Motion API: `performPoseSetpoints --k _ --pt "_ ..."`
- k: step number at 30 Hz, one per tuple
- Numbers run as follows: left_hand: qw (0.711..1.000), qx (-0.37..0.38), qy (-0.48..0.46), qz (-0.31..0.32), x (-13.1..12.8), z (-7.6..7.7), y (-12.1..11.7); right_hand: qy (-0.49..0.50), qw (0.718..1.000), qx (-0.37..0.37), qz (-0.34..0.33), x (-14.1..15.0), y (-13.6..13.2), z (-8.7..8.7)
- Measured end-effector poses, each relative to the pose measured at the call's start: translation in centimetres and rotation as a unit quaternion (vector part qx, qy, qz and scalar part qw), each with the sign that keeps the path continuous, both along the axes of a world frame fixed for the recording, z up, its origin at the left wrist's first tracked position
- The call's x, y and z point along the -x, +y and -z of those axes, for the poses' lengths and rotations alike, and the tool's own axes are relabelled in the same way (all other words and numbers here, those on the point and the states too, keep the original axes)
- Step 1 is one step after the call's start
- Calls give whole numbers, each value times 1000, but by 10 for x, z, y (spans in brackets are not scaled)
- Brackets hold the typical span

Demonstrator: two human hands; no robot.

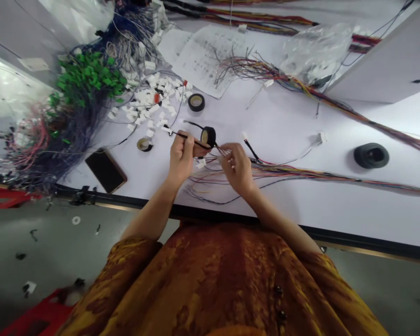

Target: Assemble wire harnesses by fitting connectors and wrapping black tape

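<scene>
My left hand is closed round a black-wrapped wire, whose far end carries a white connector. A roll of black tape stands on edge at its fingertips, apparently attached to the wrapping. Just to the right, my right hand pinches the thin loose wires that come out of the wrapped part. Beneath both hands a long wire bundle runs off to the right along the table. A short black lead with a white plug lies beside my right hand.
Green connectors and white connectors are heaped at the left with tangled wires. A phone, another tape roll and a black ring-shaped object lie on the table. Papers and a harness are behind.
</scene>
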State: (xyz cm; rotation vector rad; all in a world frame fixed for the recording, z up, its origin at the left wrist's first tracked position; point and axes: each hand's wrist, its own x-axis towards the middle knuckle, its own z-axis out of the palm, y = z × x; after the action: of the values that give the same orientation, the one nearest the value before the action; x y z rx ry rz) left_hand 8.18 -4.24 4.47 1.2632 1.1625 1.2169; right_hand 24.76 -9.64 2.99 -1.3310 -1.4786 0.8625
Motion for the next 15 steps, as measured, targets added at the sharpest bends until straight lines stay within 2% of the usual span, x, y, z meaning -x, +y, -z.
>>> performPoseSetpoints --k 3,4,6,8,10,12,15 --pt "992 -70 85 60 3 -9 -14 139 981 137 11 7 41 -8" --pt "990 -78 97 63 5 -8 -17 178 966 188 4 8 53 -9" --pt "996 -56 68 27 9 2 -21 238 937 256 8 7 65 -5" --pt "999 0 -11 -37 13 17 -20 271 925 264 27 2 64 3" --pt "994 54 -75 -58 14 31 -17 276 930 240 34 -6 54 13" --pt "993 85 -83 -3 13 40 -12 269 936 222 33 -12 44 22" --pt "991 81 -36 97 7 44 -4 263 940 216 31 -15 37 28"
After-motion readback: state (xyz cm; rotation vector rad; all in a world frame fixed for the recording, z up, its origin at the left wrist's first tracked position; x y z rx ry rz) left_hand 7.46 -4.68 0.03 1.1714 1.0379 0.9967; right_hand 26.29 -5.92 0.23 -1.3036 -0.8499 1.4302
